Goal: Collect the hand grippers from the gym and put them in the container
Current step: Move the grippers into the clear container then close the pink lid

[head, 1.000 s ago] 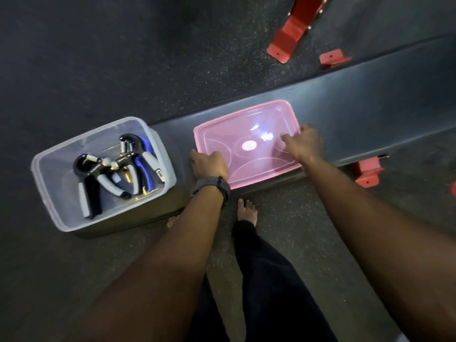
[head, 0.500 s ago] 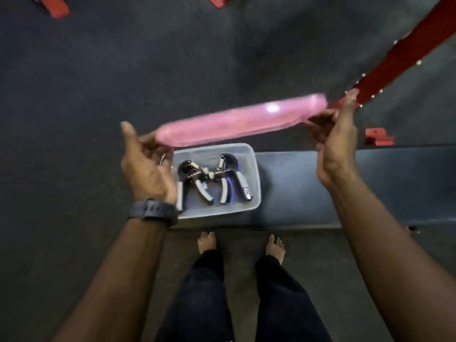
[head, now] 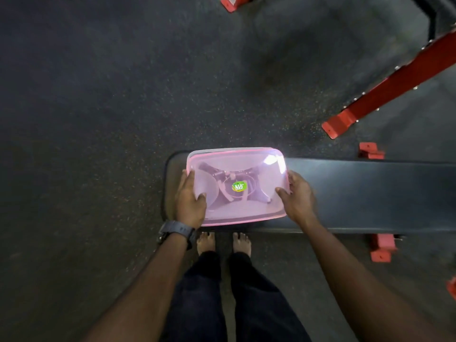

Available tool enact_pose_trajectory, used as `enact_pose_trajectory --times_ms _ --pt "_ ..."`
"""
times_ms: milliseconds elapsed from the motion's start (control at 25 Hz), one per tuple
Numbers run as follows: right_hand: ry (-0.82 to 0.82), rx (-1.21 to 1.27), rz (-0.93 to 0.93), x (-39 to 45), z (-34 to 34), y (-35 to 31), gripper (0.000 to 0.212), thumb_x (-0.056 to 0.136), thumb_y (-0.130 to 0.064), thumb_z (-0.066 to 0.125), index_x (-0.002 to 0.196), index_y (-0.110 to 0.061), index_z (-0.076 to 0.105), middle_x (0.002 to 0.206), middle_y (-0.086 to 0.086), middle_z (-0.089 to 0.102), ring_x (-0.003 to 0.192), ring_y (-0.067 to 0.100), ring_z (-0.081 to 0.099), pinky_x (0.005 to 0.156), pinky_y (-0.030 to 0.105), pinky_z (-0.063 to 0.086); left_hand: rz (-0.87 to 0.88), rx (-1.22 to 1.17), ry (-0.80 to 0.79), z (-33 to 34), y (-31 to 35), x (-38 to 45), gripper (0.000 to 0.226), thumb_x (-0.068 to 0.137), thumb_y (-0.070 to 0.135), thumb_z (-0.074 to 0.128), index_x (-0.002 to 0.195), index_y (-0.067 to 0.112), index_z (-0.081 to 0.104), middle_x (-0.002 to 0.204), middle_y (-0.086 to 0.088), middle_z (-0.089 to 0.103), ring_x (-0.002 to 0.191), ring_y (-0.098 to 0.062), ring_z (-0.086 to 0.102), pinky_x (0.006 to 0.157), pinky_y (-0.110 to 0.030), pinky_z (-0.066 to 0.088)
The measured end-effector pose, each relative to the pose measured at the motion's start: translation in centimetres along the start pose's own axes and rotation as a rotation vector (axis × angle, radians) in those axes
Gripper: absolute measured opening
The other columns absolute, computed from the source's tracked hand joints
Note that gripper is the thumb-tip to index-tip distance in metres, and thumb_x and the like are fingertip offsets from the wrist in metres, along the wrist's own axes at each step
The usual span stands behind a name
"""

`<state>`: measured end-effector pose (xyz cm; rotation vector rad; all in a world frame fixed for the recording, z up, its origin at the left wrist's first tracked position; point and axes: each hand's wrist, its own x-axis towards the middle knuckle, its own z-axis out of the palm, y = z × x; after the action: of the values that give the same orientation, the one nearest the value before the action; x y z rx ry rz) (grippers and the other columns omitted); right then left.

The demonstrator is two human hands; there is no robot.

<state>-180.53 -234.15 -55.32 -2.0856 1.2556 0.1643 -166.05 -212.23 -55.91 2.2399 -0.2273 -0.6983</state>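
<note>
Spanning the frame beneath both hands, the dark padded counter (head: 357,196) is seen on speckled floor, red frame legs (head: 385,95) well beyond the fingers. Between the hands, the container (head: 234,150) sits at the counter's end, covered by the pink lid (head: 246,208). The lid is held at its short edges: left hand (head: 188,201) with fingers curled over the left edge, right hand (head: 297,196) likewise. Hand grippers (head: 222,177) are faintly seen through the lid, between the fingers.
</note>
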Motion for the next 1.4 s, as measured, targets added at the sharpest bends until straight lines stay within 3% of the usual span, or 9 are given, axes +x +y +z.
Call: enact_pose_trajectory --times_ms 240,440,680,920,1080,1240,1400 --pt "0.017 -0.014 0.004 1.6 1.0 -0.2 0.053 0.087 -0.029 0.071 0.138 -0.02 0.059 0.127 0.004 0.071 0.107 0.029 0.069 0.096 0.041 0.054 0.003 0.169 -0.008 -0.3 -0.2 3.2 0.07 0.09 0.008 0.061 0.151 0.001 0.026 0.16 -0.014 0.026 0.149 -0.026 0.024 0.118 -0.026 0.016" --pt "0.074 0.047 -0.002 3.0 0.1 0.0 0.037 0.093 -0.033 0.065 0.129 -0.025 0.068 0.123 0.0 0.073 0.109 0.024 0.07 0.094 0.036 0.052 -0.059 0.212 -0.011 1.0 0.3 3.3 0.094 0.085 0.027 0.072 0.155 0.006 0.013 0.165 -0.009 0.011 0.152 -0.021 0.012 0.121 -0.027 0.01" --pt "0.066 0.168 0.064 4.2 0.4 0.7 0.033 0.088 -0.04 0.066 0.12 -0.032 0.072 0.107 -0.004 0.078 0.094 0.018 0.073 0.088 0.043 0.058 -0.116 0.252 0.071 2.0 1.9 3.0 0.095 0.081 0.028 0.076 0.155 0.014 0.019 0.164 -0.01 0.015 0.149 -0.026 0.021 0.116 -0.031 0.023" --pt "0.003 0.189 0.04 4.8 0.3 1.7 0.033 0.086 -0.041 0.068 0.118 -0.033 0.073 0.096 -0.002 0.079 0.082 0.018 0.074 0.082 0.041 0.06 -0.096 0.294 0.112 1.9 1.8 3.1 0.098 0.074 0.033 0.081 0.152 0.01 0.027 0.16 -0.011 0.027 0.146 -0.025 0.027 0.114 -0.029 0.024" --pt "-0.02 0.359 0.141 5.4 0.6 2.1 0.034 0.074 -0.049 0.07 0.108 -0.047 0.07 0.084 -0.01 0.078 0.077 0.015 0.075 0.077 0.046 0.062 -0.077 0.336 0.08 1.9 2.0 3.0 0.096 0.077 0.034 0.078 0.154 0.015 0.023 0.162 -0.011 0.02 0.147 -0.027 0.025 0.114 -0.033 0.027" --pt "-0.001 0.373 0.164 4.8 0.9 2.2 0.034 0.08 -0.038 0.073 0.114 -0.038 0.073 0.091 -0.007 0.079 0.079 0.015 0.075 0.079 0.046 0.062 -0.064 0.327 0.045 2.1 2.2 2.4 0.095 0.079 0.036 0.076 0.155 0.018 0.022 0.164 -0.013 0.013 0.148 -0.029 0.022 0.114 -0.036 0.028" --pt "-0.023 0.111 0.146 6.1 -0.2 1.0 0.04 0.077 -0.043 0.066 0.115 -0.033 0.075 0.104 0.003 0.078 0.091 0.027 0.073 0.087 0.04 0.059 -0.083 0.322 0.03 2.2 2.0 3.1 0.098 0.077 0.038 0.079 0.155 0.018 0.022 0.164 -0.013 0.012 0.148 -0.031 0.023 0.114 -0.035 0.029"
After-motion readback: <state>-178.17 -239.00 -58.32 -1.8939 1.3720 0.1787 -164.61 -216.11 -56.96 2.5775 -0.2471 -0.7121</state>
